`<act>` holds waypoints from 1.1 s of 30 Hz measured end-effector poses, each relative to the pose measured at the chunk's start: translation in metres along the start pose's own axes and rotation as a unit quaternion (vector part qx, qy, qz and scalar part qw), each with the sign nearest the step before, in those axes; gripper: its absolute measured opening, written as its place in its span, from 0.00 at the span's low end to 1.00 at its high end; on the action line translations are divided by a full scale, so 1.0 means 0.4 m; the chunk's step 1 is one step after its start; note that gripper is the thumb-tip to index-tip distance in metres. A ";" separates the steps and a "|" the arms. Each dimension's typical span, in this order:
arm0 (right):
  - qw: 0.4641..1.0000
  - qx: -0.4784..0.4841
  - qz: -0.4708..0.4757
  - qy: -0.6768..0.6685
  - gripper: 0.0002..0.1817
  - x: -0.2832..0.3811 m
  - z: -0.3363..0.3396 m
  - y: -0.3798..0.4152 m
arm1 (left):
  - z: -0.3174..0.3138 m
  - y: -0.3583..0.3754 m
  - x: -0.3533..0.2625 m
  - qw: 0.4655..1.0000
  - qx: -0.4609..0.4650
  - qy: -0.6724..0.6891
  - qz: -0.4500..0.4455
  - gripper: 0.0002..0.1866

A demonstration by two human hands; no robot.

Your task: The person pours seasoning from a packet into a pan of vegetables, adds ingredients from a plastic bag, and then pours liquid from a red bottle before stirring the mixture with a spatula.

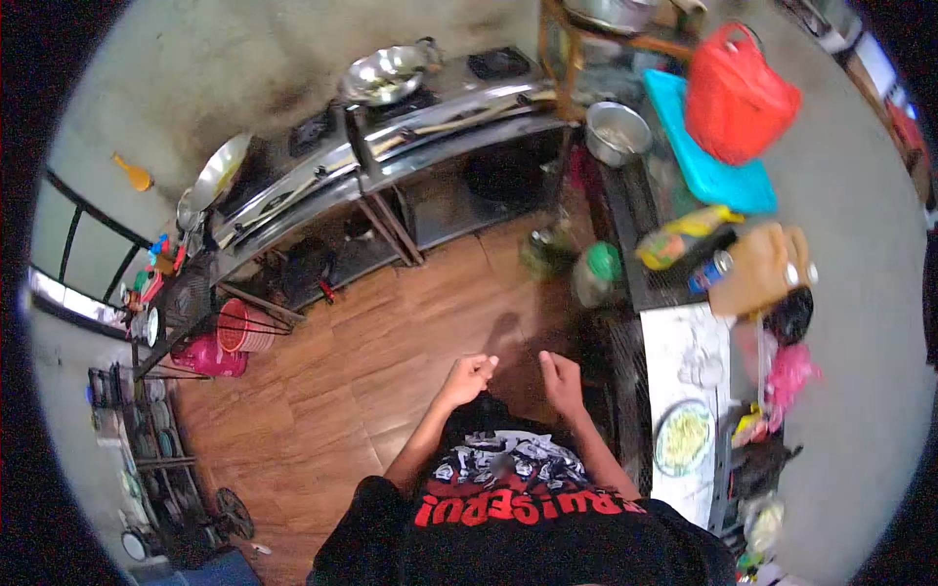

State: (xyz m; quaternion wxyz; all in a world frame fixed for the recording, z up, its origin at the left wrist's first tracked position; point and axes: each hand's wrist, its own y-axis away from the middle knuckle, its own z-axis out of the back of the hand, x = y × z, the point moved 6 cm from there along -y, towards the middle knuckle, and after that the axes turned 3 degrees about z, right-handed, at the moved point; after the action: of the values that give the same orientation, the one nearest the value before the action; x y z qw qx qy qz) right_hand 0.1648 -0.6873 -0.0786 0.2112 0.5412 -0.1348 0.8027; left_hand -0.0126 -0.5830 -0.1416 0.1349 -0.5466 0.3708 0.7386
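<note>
My left hand (471, 379) is raised in front of my body, its fingers curled into a loose fist with nothing visible in it. Level with it, my right hand (561, 381) is also closed, thumb pointing forward, and nothing shows in its grip. A small gap separates the two hands, and neither touches anything. To the right of my right hand, a plate of pale chopped food (684, 438) rests on the white counter top (674, 332). Beyond my hands on the right stands a jar with a green lid (598, 269).
Along the far wall runs a stove counter (430, 146) with a metal wok (386, 76) and a second wok (223, 174). A metal pot (618, 135), red bag (738, 98), blue tray (708, 161) and yellow pack (684, 237) crowd the right counter. A pink basket (244, 327) sits at left.
</note>
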 end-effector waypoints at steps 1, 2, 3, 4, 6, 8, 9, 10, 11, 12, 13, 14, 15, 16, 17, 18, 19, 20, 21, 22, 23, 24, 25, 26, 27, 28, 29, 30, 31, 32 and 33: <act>0.999 0.043 0.028 0.008 0.17 0.041 -0.050 -0.070 | 0.072 -0.034 -0.033 1.000 -0.011 0.003 -0.004 0.18; 0.998 0.051 0.032 0.006 0.17 0.071 -0.088 -0.133 | 0.152 -0.052 -0.071 0.998 -0.048 0.040 -0.001 0.19; 0.994 0.059 0.087 0.033 0.15 0.113 -0.119 -0.202 | 0.222 -0.068 -0.107 0.994 -0.083 0.077 0.002 0.19; 0.985 0.064 0.147 0.060 0.13 0.151 -0.142 -0.275 | 0.277 -0.089 -0.160 0.985 -0.137 0.079 -0.063 0.22; 0.981 0.070 0.169 0.069 0.12 0.199 -0.169 -0.427 | 0.389 -0.166 -0.187 0.980 -0.169 0.099 -0.045 0.23; 0.983 0.079 0.148 0.076 0.12 0.243 -0.188 -0.571 | 0.478 -0.226 -0.220 0.969 -0.212 0.123 -0.025 0.25; 0.979 0.071 0.143 0.127 0.11 0.275 -0.200 -0.647 | 0.509 -0.264 -0.232 0.968 -0.217 0.126 -0.021 0.25; 0.969 0.070 0.180 0.152 0.11 0.302 -0.219 -0.718 | 0.542 -0.300 -0.241 0.960 -0.237 0.145 -0.022 0.25; 0.957 0.066 0.220 0.175 0.10 0.326 -0.238 -0.795 | 0.574 -0.342 -0.250 0.952 -0.258 0.163 -0.027 0.25; 0.956 0.067 0.225 0.174 0.10 0.343 -0.257 -0.885 | 0.605 -0.391 -0.256 0.951 -0.262 0.164 -0.030 0.25; 0.945 0.052 0.257 0.196 0.10 0.368 -0.274 -0.976 | 0.633 -0.442 -0.254 0.953 -0.257 0.158 -0.026 0.23; 0.932 0.040 0.288 0.217 0.10 0.393 -0.290 -1.069 | 0.655 -0.488 -0.254 0.955 -0.253 0.155 -0.020 0.21; 0.912 0.015 0.335 0.236 0.11 0.418 -0.304 -1.166 | 0.672 -0.518 -0.262 0.952 -0.260 0.160 -0.015 0.21; 0.893 -0.017 0.357 0.272 0.15 0.444 -0.317 -1.264 | 0.705 -0.564 -0.288 0.943 -0.277 0.181 -0.024 0.19; 0.877 -0.050 0.369 0.303 0.17 0.467 -0.337 -1.367 | 0.742 -0.593 -0.305 0.935 -0.293 0.198 -0.031 0.17; 0.873 -0.069 0.347 0.335 0.20 0.489 -0.353 -1.460 | 0.782 -0.618 -0.314 0.937 -0.293 0.184 -0.044 0.14; 0.887 -0.033 0.315 0.336 0.21 0.494 -0.379 -1.566 | 0.813 -0.644 -0.336 0.934 -0.301 0.189 -0.044 0.14; 0.885 -0.035 0.297 0.358 0.23 0.513 -0.408 -1.657 | 0.847 -0.659 -0.362 0.923 -0.323 0.206 -0.045 0.14; 0.883 -0.037 0.276 0.379 0.25 0.522 -0.437 -1.727 | 0.879 -0.668 -0.382 0.911 -0.344 0.222 -0.045 0.13; 0.882 -0.030 0.278 0.379 0.25 0.520 -0.468 -1.781 | 0.910 -0.681 -0.395 0.903 -0.346 0.252 -0.031 0.13; 0.908 0.032 0.237 0.344 0.28 0.492 -0.507 -1.844 | 0.945 -0.699 -0.400 0.901 -0.350 0.256 -0.030 0.13; 0.927 0.091 0.193 0.308 0.30 0.462 -0.547 -1.900 | 0.989 -0.716 -0.399 0.895 -0.372 0.244 -0.022 0.13; 0.926 0.092 0.197 0.309 0.30 0.427 -0.581 -1.942 | 1.034 -0.738 -0.402 0.890 -0.393 0.232 -0.014 0.12; 0.927 0.077 0.246 0.272 0.31 0.392 -0.612 -1.964 | 1.073 -0.758 -0.422 0.886 -0.396 0.240 -0.021 0.12; 0.925 0.062 0.292 0.234 0.31 0.375 -0.631 -1.971 | 1.122 -0.796 -0.424 0.885 -0.396 0.243 -0.022 0.12; 0.929 0.090 0.204 0.295 0.29 0.436 -0.621 -1.932 | 1.180 -0.825 -0.425 0.875 -0.431 0.218 -0.041 0.12; 0.929 0.094 0.197 0.300 0.29 0.451 -0.617 -1.914 | 1.226 -0.846 -0.425 0.864 -0.463 0.191 -0.056 0.12; 0.918 0.108 0.183 0.336 0.28 0.459 -0.625 -1.908 | 1.265 -0.875 -0.434 0.844 -0.499 0.190 -0.055 0.14; 0.905 0.119 0.174 0.370 0.27 0.484 -0.634 -1.913 | 1.312 -0.910 -0.450 0.821 -0.536 0.188 -0.060 0.16; 0.883 0.101 0.211 0.408 0.20 0.534 -0.618 -1.916 | 1.352 -0.941 -0.477 0.826 -0.535 0.154 -0.083 0.21; 0.877 0.106 0.231 0.407 0.17 0.555 -0.609 -1.942 | 1.379 -0.970 -0.491 0.826 -0.534 0.160 -0.082 0.21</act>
State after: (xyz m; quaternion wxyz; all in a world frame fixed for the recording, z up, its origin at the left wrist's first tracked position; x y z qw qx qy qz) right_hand 0.2715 0.1432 0.0255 -0.0028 0.1396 -0.0728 0.9875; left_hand -0.0964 0.1081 -0.0484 -0.1796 -0.6720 -0.1111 0.7098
